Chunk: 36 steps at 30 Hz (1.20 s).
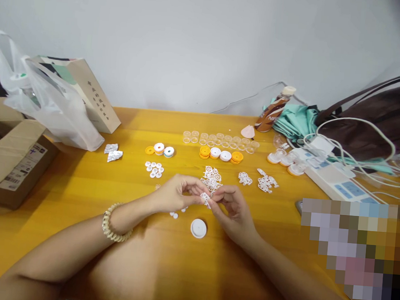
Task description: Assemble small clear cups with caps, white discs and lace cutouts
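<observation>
Between my two hands is a small white openwork plastic piece (205, 199). My left hand (177, 193) pinches it from the left, and my right hand (234, 213) grips its right side with thumb and finger. Just beyond my fingers lies a pile of similar white openwork pieces (212, 175). A round white lid-like disc (198, 228) rests on the table below my hands. Several tiny white discs (174, 215) lie near my left hand, partly hidden by it. Farther left sits a cluster of small white round caps (154, 169).
Behind stand rows of clear cups (220, 141) and orange and white round cases (215, 153). More white pieces (267, 180) lie right. A cardboard box (15, 168) and plastic bag (58, 106) occupy the left; a bottle (274, 110), power strip (339, 179) and cables are right.
</observation>
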### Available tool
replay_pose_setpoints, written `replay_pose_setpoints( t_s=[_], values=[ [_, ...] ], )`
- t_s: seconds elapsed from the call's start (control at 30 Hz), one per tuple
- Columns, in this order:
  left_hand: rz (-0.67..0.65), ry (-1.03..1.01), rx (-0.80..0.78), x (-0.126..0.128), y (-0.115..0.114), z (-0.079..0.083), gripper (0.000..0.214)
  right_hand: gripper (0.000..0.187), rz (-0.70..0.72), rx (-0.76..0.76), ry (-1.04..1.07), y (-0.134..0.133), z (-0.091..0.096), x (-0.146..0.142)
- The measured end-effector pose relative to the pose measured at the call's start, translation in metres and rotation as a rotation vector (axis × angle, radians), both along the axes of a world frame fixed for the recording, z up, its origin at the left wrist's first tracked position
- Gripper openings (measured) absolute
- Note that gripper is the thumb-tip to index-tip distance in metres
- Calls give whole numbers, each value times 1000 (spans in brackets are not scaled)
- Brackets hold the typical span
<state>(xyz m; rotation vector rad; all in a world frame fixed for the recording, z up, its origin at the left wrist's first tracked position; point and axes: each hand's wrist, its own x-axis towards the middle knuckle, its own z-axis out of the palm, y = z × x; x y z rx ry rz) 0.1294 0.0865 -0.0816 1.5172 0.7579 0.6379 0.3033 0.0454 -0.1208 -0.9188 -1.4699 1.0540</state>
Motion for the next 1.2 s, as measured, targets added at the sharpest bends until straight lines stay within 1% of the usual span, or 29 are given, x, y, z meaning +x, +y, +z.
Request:
replay_pose_setpoints(
  t_s=[0.07, 0.2, 0.27, 0.33, 0.4, 0.47, 0.53, 0.6, 0.67, 0.8, 0.9, 1.0, 1.2],
  values=[
    [14, -15, 58, 0, -1, 1, 15, 17, 5, -87, 60, 2, 3, 0],
    [51, -6, 173, 0, 1, -2, 14, 17, 93, -293, 194, 7, 5, 1],
    [64, 2, 236, -1, 2, -4, 13, 17, 103, -339, 237, 9, 5, 1],
    [67, 6, 314, -1, 4, -6, 15, 16, 37, -329, 247, 9, 4, 2],
    [85, 61, 407, -2, 5, -7, 24, 15, -72, -285, 229, 9, 3, 2],
    [121, 187, 491, -3, 6, -9, 32, 15, -170, -225, 200, 9, 3, 2],
    [119, 316, 532, -3, 6, -12, 31, 14, -215, -167, 163, 8, 3, 1],
    [76, 401, 541, -3, 7, -16, 26, 12, -223, -117, 129, 9, 3, 1],
    [37, 444, 543, -2, 7, -21, 20, 10, -218, -82, 108, 10, 2, 1],
    [15, 446, 514, -1, 8, -28, 9, 8, -216, -71, 97, 12, 0, 3],
    [34, 424, 491, -2, 8, -29, 13, 8, -224, -78, 94, 14, -2, 4],
    [55, 407, 514, -3, 8, -26, 18, 9, -226, -87, 89, 15, -2, 5],
    [34, 443, 561, -4, 7, -21, 25, 9, -255, -91, 111, 14, -1, 5]
  ],
)
